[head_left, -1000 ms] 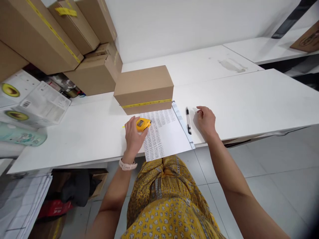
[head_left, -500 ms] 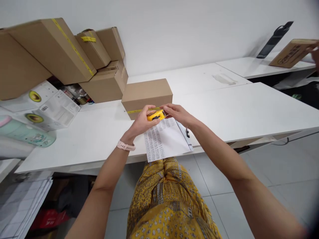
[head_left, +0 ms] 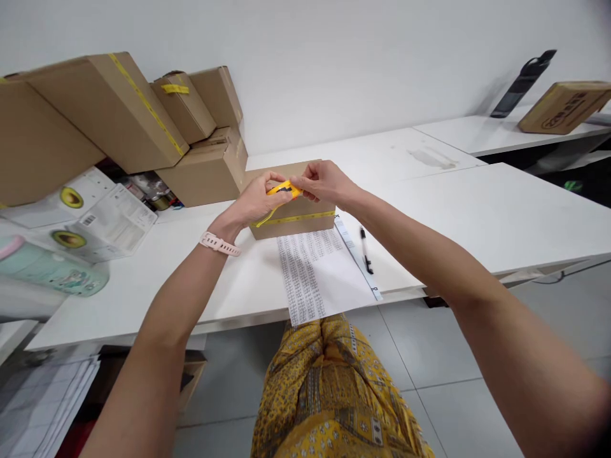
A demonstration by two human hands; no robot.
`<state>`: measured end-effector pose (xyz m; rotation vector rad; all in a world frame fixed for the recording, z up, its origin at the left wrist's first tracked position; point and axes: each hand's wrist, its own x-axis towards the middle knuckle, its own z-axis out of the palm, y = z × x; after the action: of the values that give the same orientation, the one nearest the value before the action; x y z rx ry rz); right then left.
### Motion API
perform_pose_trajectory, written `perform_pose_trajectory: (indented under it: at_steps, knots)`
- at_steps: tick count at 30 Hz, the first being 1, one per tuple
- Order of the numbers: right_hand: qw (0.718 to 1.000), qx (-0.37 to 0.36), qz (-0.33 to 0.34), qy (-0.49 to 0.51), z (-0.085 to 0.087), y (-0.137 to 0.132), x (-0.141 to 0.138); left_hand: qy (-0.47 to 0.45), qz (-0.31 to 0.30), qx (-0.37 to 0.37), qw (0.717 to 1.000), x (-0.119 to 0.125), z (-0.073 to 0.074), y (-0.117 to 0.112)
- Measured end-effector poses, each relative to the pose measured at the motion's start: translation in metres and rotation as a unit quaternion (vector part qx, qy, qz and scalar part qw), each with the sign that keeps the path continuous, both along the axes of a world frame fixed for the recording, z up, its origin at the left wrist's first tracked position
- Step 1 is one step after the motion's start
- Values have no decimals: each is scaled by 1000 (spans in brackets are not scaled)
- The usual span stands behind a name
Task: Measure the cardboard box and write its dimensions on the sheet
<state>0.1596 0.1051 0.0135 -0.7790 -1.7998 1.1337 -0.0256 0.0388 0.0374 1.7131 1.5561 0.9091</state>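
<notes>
My left hand [head_left: 258, 198] is wrapped around a yellow and black tape measure [head_left: 282, 188], with a thin yellow strap trailing below it. At the other end of the tape measure, the bent fingers of my right hand [head_left: 329, 182] pinch together; whatever lies between them is too small to make out, perhaps the tape's end. Both hands are over a closed cardboard box [head_left: 305, 219] with yellow tape along its front. In front of the box lies a sheet of paper [head_left: 341, 280] printed with columns, overhanging the table edge. A black and white pen [head_left: 366, 250] rests to its right.
Cardboard boxes [head_left: 143, 108] are stacked at the left on the white table [head_left: 205, 280]. Nearer stand white boxes with avocado pictures [head_left: 102, 219] and a mint-green bottle [head_left: 52, 267]. At the far right are a dark bottle [head_left: 520, 86] and a printed carton [head_left: 563, 108].
Both hands have moved up and forward with the tape measure, from the box's front to over its top. The right fingers have curled in. A co-worker's hand at far right has left view.
</notes>
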Motion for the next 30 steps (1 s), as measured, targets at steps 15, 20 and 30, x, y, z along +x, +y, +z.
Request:
perform_pose_trajectory:
  at_steps: [15,20,30]
  knots:
    - [999,-40,-16,15,21,65,-31,77,127,-29,989,-98,15,49]
    - [991,-76,-111,18,15,96,-3,197,159,-16,967,-126,23,49]
    - [958,-161,-236,-33,-51,116,51,262,229,-56,936,-178,13,62]
